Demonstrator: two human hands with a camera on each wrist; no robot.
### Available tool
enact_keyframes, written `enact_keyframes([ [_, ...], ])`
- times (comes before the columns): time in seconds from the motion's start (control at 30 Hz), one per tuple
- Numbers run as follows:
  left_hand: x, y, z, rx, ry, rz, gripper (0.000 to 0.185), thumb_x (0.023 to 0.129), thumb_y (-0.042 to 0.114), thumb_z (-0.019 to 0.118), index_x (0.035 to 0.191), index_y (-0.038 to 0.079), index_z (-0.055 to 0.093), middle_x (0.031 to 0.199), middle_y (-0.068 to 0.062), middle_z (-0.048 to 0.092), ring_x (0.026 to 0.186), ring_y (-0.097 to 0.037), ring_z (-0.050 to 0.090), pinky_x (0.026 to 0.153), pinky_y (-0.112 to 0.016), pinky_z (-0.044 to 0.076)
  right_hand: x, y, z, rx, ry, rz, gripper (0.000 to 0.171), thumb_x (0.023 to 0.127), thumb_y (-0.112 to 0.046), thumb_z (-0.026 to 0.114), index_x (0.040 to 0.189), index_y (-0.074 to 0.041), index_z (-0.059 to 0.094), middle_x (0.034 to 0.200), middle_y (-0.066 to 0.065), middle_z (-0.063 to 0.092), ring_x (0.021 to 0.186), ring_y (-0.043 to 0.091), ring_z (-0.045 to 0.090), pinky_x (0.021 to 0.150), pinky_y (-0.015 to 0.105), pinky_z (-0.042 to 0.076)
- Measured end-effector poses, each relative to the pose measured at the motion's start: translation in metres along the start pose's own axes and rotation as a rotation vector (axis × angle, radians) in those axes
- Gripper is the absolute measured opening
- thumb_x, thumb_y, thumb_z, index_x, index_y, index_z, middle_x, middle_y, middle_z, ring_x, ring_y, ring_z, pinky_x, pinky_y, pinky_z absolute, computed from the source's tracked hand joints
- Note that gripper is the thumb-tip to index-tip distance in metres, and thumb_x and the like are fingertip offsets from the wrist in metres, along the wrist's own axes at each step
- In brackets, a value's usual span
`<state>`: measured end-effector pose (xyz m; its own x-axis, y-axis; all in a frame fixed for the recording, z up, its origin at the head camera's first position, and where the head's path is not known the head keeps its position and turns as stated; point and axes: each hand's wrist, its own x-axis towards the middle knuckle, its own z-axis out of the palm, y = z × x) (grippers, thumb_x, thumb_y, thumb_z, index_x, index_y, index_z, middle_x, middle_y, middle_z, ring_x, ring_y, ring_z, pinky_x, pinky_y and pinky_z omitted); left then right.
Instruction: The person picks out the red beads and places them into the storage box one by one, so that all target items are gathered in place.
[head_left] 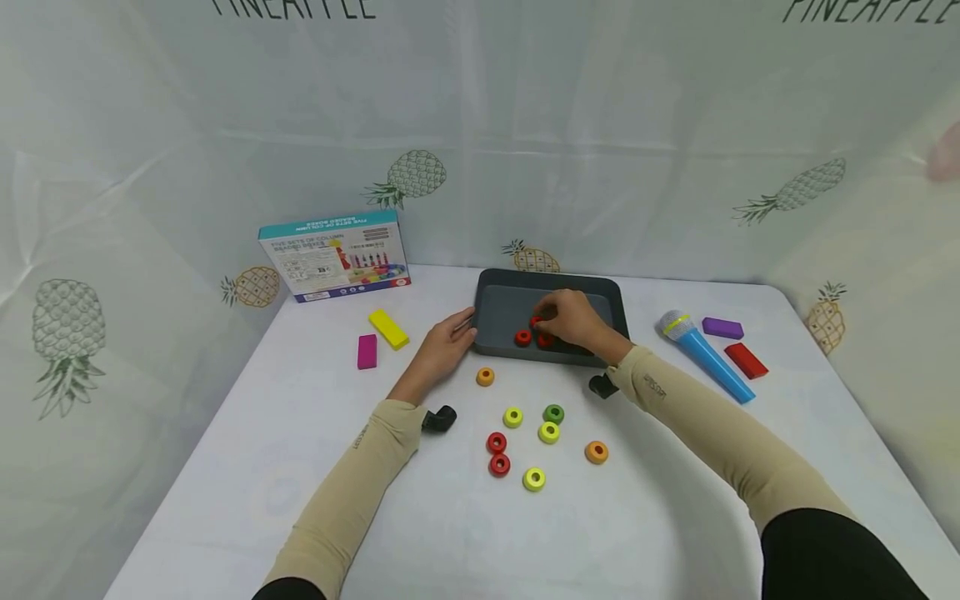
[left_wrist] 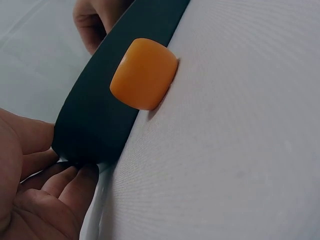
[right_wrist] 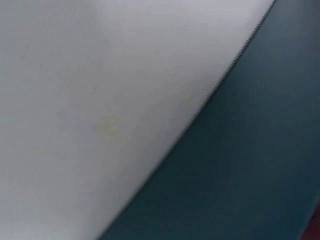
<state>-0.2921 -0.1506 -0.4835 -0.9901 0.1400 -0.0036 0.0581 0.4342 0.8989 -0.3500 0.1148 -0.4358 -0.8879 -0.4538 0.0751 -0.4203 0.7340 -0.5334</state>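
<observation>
**Two hands at a dark tray, with coloured rings spread on a white surface**

At the far left of the white surface [head_left: 300, 467], a teal-edged toy box [head_left: 335, 256] stands against a backdrop printed with pineapples. In front of it lie a yellow block [head_left: 388, 328] and, just beside that, a magenta block [head_left: 367, 351].

Next comes the left hand [head_left: 444, 343]. Its fingers [left_wrist: 65, 185] are fairly straight and rest against the near left corner of a dark grey tray [head_left: 498, 304], touching the outer wall; the hand grips nothing. Just in front of the tray's near wall sits an orange ring [head_left: 485, 377]; in the left wrist view it appears close against the tray.

Nearer the person, a loose group of rings lies on the surface: two red rings [head_left: 498, 454] touching one another, three yellow-green rings [head_left: 534, 478], a green ring [head_left: 553, 413] and a second orange ring [head_left: 596, 452].

The right hand [head_left: 573, 321] reaches into the tray, fingers curled over a red ring [head_left: 536, 321] at its fingertips. Two more red rings [head_left: 523, 337] lie on the tray floor just below the hand. The right wrist view shows only the tray's edge against the surface.

At the far right, well apart from the tray, lie a blue toy microphone [head_left: 705, 357], a purple block [head_left: 723, 327] and a red block [head_left: 746, 360].
</observation>
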Motion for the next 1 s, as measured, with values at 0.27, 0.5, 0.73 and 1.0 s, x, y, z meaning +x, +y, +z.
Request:
enact_keyframes([
  [0.27,0.001,-0.001,0.001,0.011,-0.01,-0.007,0.053,0.106,0.027,0.055,0.157,0.021,0.04,0.162,-0.004,0.04,0.144,-0.017,0.047,0.118,-0.037,0.042,-0.01,-0.006,-0.006,0.03,0.036,-0.044,0.031,0.088,-0.012,0.078,0.116,0.001,0.073,0.117,0.018,0.071,0.103,0.03,0.07,0.087,0.044,0.061],
  [0.5,0.002,-0.001,0.0,0.015,-0.002,-0.017,0.053,0.105,0.029,0.056,0.156,0.023,0.041,0.162,-0.003,0.041,0.143,-0.016,0.048,0.118,-0.037,0.042,-0.03,-0.027,-0.014,0.093,0.038,-0.092,0.031,0.088,-0.011,0.077,0.117,0.0,0.073,0.117,0.017,0.07,0.101,0.03,0.071,0.085,0.043,0.063],
  [0.73,0.001,-0.001,0.0,0.012,-0.003,-0.017,0.053,0.106,0.029,0.055,0.156,0.022,0.041,0.162,-0.004,0.04,0.143,-0.017,0.048,0.12,-0.038,0.04,-0.05,-0.048,-0.013,0.105,-0.012,-0.188,0.03,0.086,-0.009,0.079,0.114,-0.002,0.074,0.112,0.017,0.072,0.093,0.028,0.07,0.08,0.039,0.062],
  [1.0,0.002,0.0,0.0,0.01,-0.009,0.001,0.053,0.106,0.029,0.055,0.156,0.021,0.041,0.162,-0.004,0.04,0.143,-0.017,0.048,0.119,-0.037,0.041,-0.078,-0.067,0.006,0.17,-0.159,-0.281,0.032,0.085,-0.006,0.08,0.116,-0.003,0.073,0.114,0.015,0.072,0.096,0.029,0.069,0.08,0.036,0.064],
])
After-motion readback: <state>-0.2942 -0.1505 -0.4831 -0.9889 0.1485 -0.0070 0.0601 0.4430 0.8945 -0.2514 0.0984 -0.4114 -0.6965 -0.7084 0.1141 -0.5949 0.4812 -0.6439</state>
